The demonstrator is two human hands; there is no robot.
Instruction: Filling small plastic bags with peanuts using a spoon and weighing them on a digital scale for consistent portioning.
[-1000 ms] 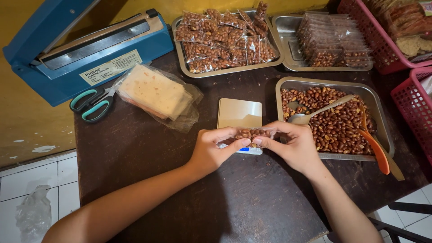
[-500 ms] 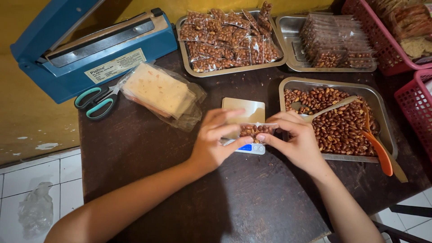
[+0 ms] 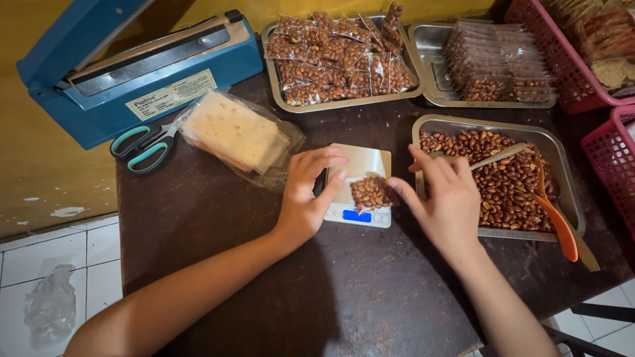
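Dark tabletop [image 3: 218,218] — small peanut bag [image 3: 372,192] on scale [image 3: 360,215], both hands' fingers apart beside it.

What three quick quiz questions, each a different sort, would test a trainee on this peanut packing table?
1. True or false: the small bag of peanuts lies on the scale.
2. Which tool lies beside the blue sealer? A) scissors B) knife C) tongs
3. Fill in: the orange spoon rests in the tray of loose ______.

Key
1. True; the left hand and right hand flank it.
2. A, the scissors.
3. Peanuts.
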